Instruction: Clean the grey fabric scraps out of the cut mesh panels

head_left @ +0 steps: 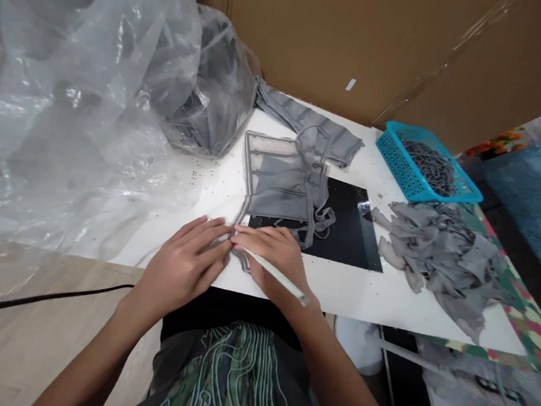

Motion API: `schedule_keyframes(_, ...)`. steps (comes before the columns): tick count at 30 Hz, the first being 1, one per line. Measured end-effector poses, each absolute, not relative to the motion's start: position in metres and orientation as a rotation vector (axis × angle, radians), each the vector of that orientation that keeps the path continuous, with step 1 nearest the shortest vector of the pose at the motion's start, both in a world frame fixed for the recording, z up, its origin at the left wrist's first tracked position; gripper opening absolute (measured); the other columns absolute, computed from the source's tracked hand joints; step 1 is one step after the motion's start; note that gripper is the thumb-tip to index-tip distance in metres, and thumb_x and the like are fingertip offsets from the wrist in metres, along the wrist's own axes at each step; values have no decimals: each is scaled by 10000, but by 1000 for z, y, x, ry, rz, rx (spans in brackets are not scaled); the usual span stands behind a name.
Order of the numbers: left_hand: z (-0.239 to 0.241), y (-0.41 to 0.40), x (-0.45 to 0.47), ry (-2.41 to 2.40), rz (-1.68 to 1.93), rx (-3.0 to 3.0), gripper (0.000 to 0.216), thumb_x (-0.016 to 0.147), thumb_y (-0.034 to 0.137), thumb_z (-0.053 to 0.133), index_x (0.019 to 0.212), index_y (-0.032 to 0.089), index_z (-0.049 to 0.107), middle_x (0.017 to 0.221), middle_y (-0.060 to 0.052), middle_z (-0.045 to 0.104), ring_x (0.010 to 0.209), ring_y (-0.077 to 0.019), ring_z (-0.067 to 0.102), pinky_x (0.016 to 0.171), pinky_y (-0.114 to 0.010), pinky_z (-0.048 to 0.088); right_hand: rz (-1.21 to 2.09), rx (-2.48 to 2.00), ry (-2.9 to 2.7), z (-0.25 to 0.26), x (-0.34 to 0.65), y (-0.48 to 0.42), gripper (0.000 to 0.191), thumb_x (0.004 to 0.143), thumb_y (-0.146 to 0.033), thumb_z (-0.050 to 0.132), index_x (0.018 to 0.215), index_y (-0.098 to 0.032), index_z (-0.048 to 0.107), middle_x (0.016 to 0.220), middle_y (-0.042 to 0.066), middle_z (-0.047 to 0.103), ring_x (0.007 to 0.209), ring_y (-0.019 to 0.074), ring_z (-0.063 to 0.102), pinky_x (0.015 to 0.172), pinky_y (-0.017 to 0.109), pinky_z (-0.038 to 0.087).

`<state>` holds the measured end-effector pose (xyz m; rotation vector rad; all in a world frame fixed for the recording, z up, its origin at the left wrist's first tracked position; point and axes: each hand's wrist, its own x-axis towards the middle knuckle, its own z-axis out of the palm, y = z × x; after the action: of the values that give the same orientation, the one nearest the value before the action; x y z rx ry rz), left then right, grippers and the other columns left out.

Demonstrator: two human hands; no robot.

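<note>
A sheer grey corset-like garment (281, 188) lies spread on the white tabletop, partly over a black flat board (351, 230). Its piped edge runs down between my two hands at the near side of the table. My left hand (189, 256) is closed on that edge, its fingertips meeting those of the other hand. A slim white pen-like tool (276, 274) is gripped in my right hand (275, 258), its rear end sloping back over the wrist. The tool's working tip is hidden by my fingers, so its kind cannot be made out.
A large clear plastic bag (209, 88) holding grey pieces fills the left. Another grey garment (343, 143) lies behind. On the right are a blue basket (396, 167) of thin grey strips and a heap of grey fabric scraps (451, 259). A cardboard wall (310, 34) bounds the back.
</note>
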<state>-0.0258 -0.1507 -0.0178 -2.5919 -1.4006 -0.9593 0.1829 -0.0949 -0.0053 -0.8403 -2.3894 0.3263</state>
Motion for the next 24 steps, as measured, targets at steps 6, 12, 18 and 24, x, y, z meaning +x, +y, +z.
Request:
schedule_keyframes(6, -17, -156, -23, -1474, -923, -2576, 260, 1017, 134, 541, 1223, 129, 699, 1340, -173, 687, 1316, -326, 635, 1126, -579, 529, 254, -921, -2403, -7, 177, -97, 222, 1057, -165, 512, 1157, -207, 706, 1104, 7, 810, 942, 176, 687, 835, 356, 402)
schedule_keyframes(12, -19, -155, -22, -1437, -918, -2561, 253, 1018, 138, 552, 1238, 126, 676, 1352, -153, 696, 1325, -331, 628, 1120, -574, 531, 197, -965, -2308, -6, 176, -104, 285, 1064, -121, 433, 1148, -202, 693, 1103, 33, 798, 967, 179, 695, 877, 339, 447)
schedule_keyframes(18, -20, -154, -21, -1379, -876, -2547, 250, 1029, 144, 530, 1244, 133, 656, 1346, -122, 714, 1317, -339, 633, 1092, -578, 542, -32, -1060, -2116, -10, 186, -86, 268, 1039, -117, 457, 1163, -171, 688, 1102, 92, 792, 990, 228, 714, 883, 371, 487)
schedule_keyframes(24, -22, -154, -23, -1330, -854, -2539, 253, 1023, 128, 528, 1243, 140, 651, 1352, -113, 715, 1305, -336, 641, 1095, -560, 535, -202, -1371, -1859, 1, 248, -24, 291, 1051, -229, 427, 1063, -208, 717, 999, 96, 783, 856, 236, 704, 847, 368, 505)
